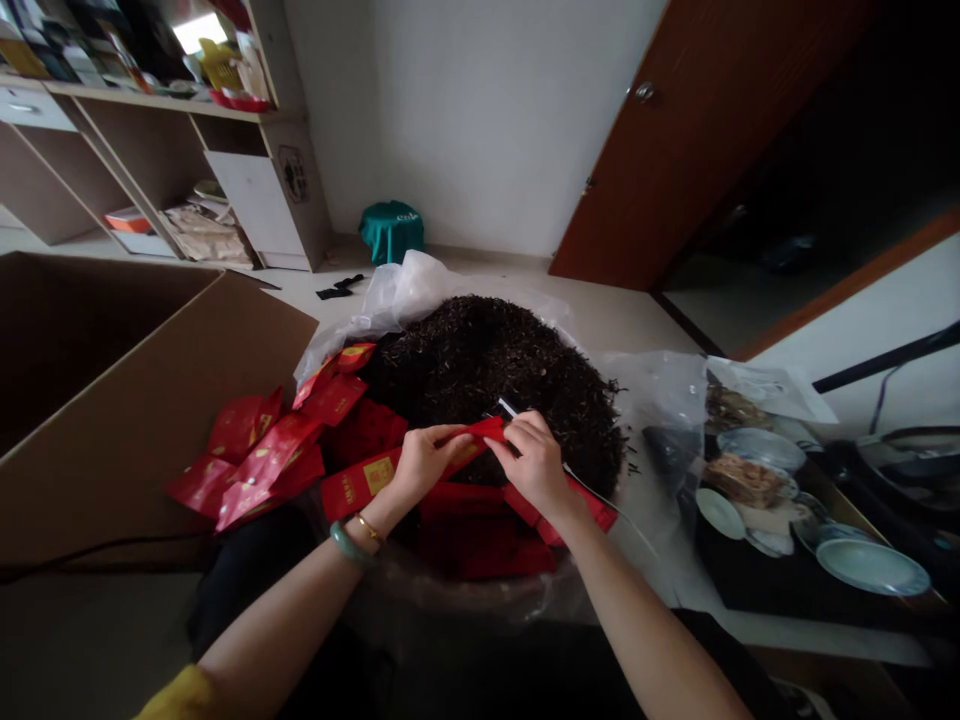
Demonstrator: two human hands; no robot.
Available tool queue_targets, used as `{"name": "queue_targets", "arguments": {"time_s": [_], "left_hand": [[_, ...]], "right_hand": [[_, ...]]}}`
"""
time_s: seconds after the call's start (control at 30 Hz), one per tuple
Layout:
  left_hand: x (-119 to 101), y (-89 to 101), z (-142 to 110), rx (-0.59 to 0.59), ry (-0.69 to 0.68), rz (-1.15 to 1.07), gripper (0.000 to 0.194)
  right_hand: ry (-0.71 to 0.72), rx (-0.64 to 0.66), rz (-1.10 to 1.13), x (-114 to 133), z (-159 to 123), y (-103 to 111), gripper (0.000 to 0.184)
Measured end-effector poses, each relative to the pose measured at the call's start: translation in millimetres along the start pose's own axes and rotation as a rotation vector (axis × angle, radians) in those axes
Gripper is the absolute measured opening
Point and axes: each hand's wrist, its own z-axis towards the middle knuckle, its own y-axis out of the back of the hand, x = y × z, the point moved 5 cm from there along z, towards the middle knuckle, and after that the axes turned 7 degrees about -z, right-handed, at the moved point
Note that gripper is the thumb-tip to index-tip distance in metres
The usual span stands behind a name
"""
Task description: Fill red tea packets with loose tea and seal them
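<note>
My left hand (pixel 424 462) pinches one end of a red packet (pixel 482 430), and my right hand (pixel 531 460) grips its other end. A thin white rod-like tool (pixel 508 407) sticks out by my right fingers; its kind is hard to make out. Beyond the hands rises a heap of dark, dried leaf-like bits (pixel 480 345) in a clear plastic liner (pixel 409 290). More red packets (pixel 465 545) lie below my hands on the near side of the heap. To the left, several red and gold packets (pixel 262 455) are piled.
A large cardboard box (pixel 150 400) stands on the left. At right, a dark tray table (pixel 750 585) carries a lidded tub, cups and a dish (pixel 870 560). A green covered bin (pixel 392 230) sits by the wall. A thin white cord (pixel 607 505) runs past my right forearm.
</note>
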Motion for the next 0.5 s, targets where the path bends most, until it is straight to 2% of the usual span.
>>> {"name": "queue_targets", "arguments": {"time_s": [0.13, 0.27, 0.4, 0.5], "left_hand": [[1.3, 6.3, 7.5, -0.06, 0.026, -0.056, 0.024], [0.2, 9.0, 5.6, -0.088, 0.012, -0.017, 0.022], [-4.6, 6.5, 2.0, -0.023, -0.04, 0.078, 0.019], [-2.2, 8.8, 5.5, -0.057, -0.028, 0.049, 0.02]], "right_hand": [[0.011, -0.075, -0.054, 4.6, 2.7, 8.7, 0.029], [0.003, 0.004, -0.085, 10.6, 2.0, 3.8, 0.03], [-0.141, 0.047, 0.039, 1.2, -1.0, -0.1, 0.024], [-0.273, 0.063, 0.134, -9.5, -3.2, -0.1, 0.021]]}}
